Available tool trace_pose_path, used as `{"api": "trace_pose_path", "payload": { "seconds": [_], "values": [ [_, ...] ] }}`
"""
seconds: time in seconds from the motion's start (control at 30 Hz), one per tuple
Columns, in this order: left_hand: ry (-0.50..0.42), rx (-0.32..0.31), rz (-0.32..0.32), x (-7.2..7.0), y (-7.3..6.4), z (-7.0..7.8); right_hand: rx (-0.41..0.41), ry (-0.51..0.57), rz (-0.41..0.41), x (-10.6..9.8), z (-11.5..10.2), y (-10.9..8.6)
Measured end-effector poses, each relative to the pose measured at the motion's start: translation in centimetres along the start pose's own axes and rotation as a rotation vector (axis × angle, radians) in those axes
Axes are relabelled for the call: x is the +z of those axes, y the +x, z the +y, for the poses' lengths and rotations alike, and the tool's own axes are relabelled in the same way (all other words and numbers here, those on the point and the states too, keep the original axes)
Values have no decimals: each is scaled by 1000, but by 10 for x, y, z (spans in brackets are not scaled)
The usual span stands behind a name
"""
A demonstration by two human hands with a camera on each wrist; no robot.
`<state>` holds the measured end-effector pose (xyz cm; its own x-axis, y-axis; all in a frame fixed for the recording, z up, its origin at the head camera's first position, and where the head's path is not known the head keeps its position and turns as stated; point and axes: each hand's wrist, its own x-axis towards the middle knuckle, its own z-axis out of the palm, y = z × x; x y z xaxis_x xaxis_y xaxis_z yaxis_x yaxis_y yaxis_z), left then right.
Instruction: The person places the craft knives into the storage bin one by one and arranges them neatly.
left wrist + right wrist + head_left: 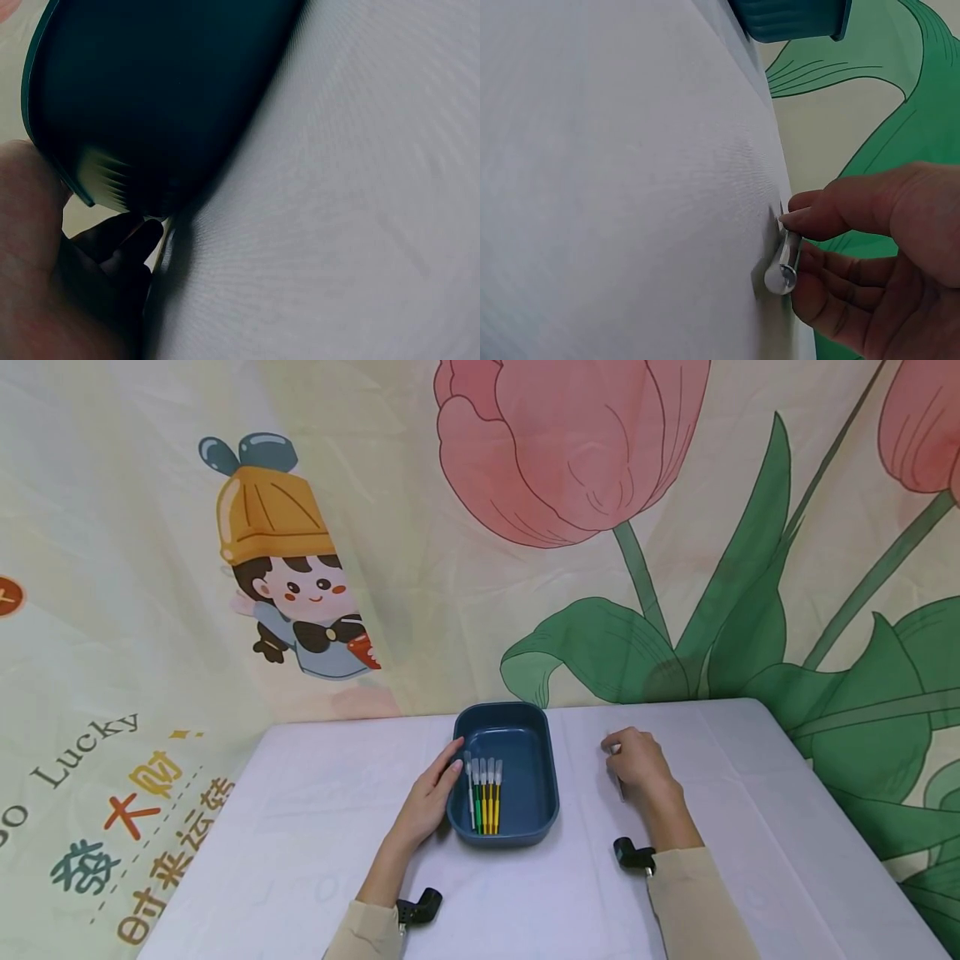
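Observation:
A dark blue rectangular tray (536,837) stands on the table, left of centre. My left hand (429,797) grips its left wall, with the thumb over the rim; in the left wrist view the curled fingers (124,240) are dark below the rim. Several slim pens (487,797) with clear caps and white, green and yellow barrels lie side by side along the tray's left half. To the right of the tray, my right hand (641,764) pinches a slim whitish pen (786,262) between thumb and fingers, close over the cloth. Its rounded end faces the right wrist camera.
A white cloth covers the table (300,827). Behind it hangs a printed backdrop (405,485) with tulips, a cartoon figure and lettering; the tray stands near that back edge. Small black wrist cameras (634,853) are on both forearms.

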<state>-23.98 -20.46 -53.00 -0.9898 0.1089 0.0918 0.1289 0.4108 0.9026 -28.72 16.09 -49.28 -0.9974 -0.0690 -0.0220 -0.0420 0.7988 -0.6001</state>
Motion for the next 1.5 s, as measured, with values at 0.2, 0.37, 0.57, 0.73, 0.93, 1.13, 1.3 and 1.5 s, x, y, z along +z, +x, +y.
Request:
{"api": "trace_pose_path", "payload": {
  "seconds": [0.2,0.37,0.57,0.73,0.93,1.13,1.3,1.5],
  "values": [
    [1,2,0,0,0,-1,4,-1,-16,-2,-3,-1],
    [4,5,-2,-1,0,-1,7,31,-17,-2,-3,0],
    [-2,21,-4,-2,0,-1,-36,98,-36,-3,-4,1],
    [2,10,-2,-1,0,-1,-63,138,-14,-5,-8,2],
    [2,12,6,-1,0,-1,-108,157,35,-8,-14,1],
    [5,-2,7,-1,0,-1,-164,181,92,-13,-25,-3],
    [2,0,1,-1,0,-2,-200,231,129,-14,-37,-8],
    [-1,3,-5,-2,0,-1,-263,261,174,-14,-52,-12]
  ]
}}
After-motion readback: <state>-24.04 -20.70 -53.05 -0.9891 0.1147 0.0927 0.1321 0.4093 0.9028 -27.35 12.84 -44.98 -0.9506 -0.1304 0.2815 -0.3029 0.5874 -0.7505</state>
